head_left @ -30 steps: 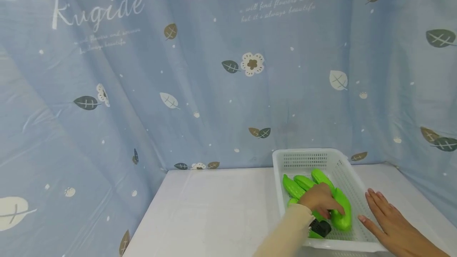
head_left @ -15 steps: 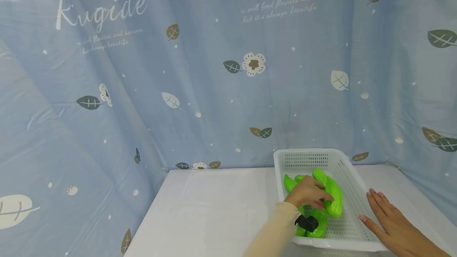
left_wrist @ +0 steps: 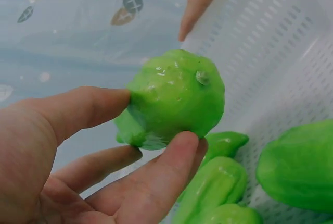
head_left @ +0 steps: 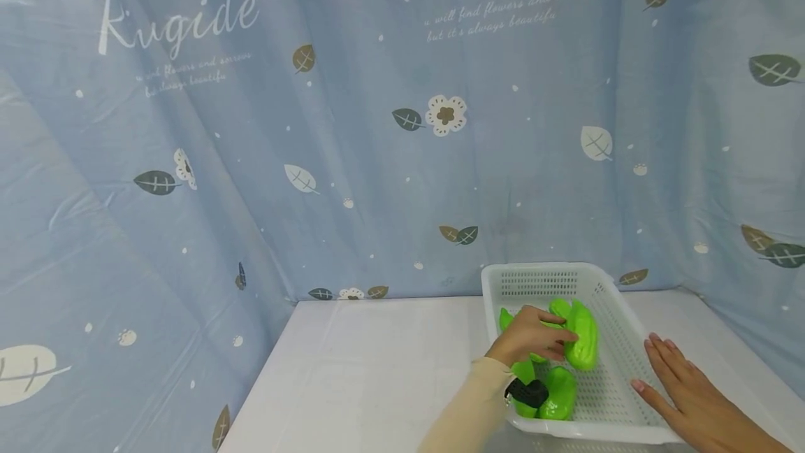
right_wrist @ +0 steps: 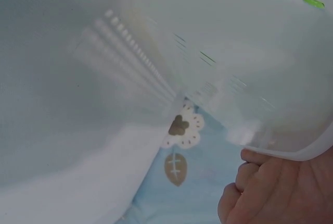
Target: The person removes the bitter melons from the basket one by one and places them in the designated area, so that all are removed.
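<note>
My left hand (head_left: 534, 334), in a cream sleeve, pinches a bright green cucumber (head_left: 583, 341) between thumb and fingers, over the white basket (head_left: 597, 430). From the left wrist this cucumber (left_wrist: 177, 99) shows end-on, with a small stem nub. Several other cucumbers lie in the basket's left half, one of them (head_left: 557, 393) near the front; the left hand and wrist partly cover them. My right hand (head_left: 704, 397) rests at the basket's right rim with its fingers straight. The right wrist view catches this hand (right_wrist: 276, 187) beside the basket's edge.
The basket has slotted walls and stands on a white table (head_left: 377, 369), toward its right side. A blue curtain (head_left: 352, 159) with leaf and flower prints hangs behind and beside the table. A black strap (head_left: 528, 393) sits at the left wrist.
My left hand has shifted left and slightly back within the basket, bringing the gripped cucumber along. The front cucumbers show more plainly now. The right hand stays at the rim.
</note>
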`<state>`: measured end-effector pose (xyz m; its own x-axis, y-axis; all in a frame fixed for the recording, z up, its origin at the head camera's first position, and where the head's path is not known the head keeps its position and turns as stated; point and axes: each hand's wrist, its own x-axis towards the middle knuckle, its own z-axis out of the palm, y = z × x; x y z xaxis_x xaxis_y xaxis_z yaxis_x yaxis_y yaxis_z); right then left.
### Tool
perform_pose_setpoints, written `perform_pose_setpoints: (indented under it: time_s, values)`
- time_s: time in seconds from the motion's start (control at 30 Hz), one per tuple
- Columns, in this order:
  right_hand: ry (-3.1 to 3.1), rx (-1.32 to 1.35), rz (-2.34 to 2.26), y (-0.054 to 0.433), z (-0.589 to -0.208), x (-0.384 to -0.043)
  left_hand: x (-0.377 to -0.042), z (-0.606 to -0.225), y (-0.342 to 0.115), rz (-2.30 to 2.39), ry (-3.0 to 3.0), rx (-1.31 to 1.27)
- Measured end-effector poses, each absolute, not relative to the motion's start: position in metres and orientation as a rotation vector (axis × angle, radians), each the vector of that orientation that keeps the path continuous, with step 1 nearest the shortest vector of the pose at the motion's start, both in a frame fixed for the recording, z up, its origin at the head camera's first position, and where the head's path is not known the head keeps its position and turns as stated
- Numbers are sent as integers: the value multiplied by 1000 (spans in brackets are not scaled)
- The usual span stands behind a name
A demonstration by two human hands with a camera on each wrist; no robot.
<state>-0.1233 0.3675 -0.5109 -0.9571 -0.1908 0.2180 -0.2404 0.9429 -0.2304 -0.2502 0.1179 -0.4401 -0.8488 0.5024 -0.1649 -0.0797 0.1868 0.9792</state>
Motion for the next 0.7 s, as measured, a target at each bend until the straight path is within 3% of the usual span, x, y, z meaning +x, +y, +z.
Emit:
perform_pose_setpoints:
  time_s: [0.2,0.7]
  values:
    - [-2960,185,612,365,-508,-128,-254,-440,108,1816,1967,406]
    - [-2981,170,551,364,-506,-128,-258,-443,86,1971,1950,335]
